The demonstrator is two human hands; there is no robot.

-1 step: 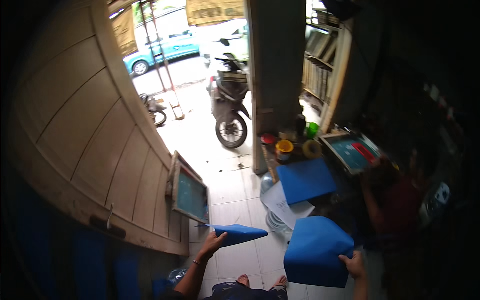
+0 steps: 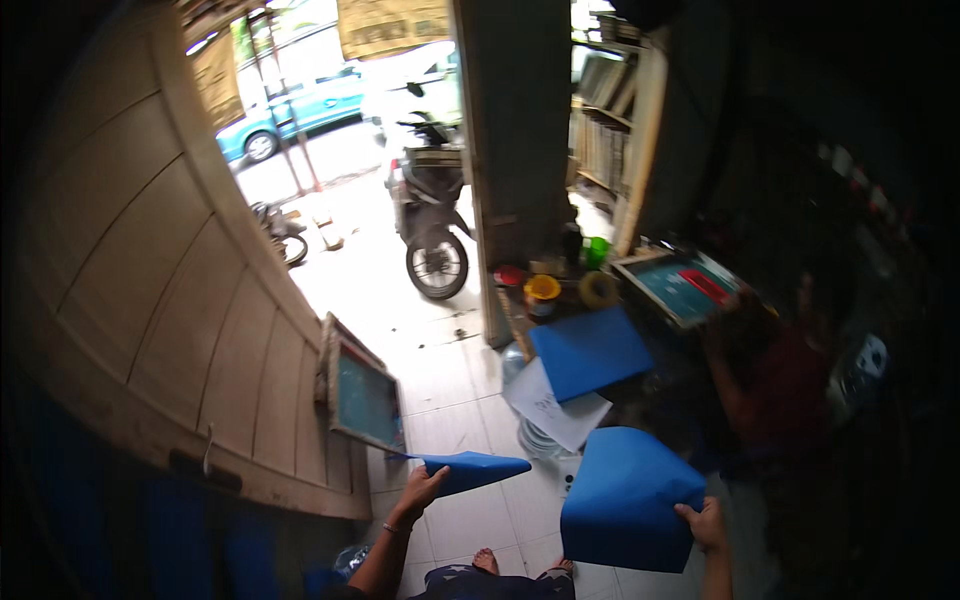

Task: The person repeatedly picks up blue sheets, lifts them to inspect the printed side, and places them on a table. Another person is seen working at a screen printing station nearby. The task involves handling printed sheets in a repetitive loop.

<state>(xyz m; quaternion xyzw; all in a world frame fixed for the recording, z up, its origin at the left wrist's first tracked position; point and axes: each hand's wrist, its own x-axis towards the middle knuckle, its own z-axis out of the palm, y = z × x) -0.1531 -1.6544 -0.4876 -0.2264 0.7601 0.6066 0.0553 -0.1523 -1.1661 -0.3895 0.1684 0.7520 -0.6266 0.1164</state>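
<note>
My left hand (image 2: 425,488) is closed on the near edge of a blue sheet (image 2: 475,472), which is seen nearly edge-on and points rightward over the tiled floor. With thumb on top, my right hand (image 2: 707,525) grips the right edge of a second blue sheet (image 2: 630,500), broad and slightly curved. The two sheets are apart. Beyond the right sheet, more flat blue material (image 2: 592,355) lies on a low table, beside a white paper (image 2: 555,405) with marks on it. Whether each hand holds one layer or more, I cannot tell.
A framed teal screen (image 2: 368,400) leans by the wooden door (image 2: 170,300). Another framed screen (image 2: 660,275) bears a red tool (image 2: 707,287), near a person in dark red (image 2: 785,400). A yellow tub (image 2: 542,290) and tape roll (image 2: 598,290) stand nearby. Outside is a motorbike (image 2: 435,220).
The view has swung slightly to the right, so the doorway and table sit further left. Both hands keep their hold on the blue sheets, almost unmoved.
</note>
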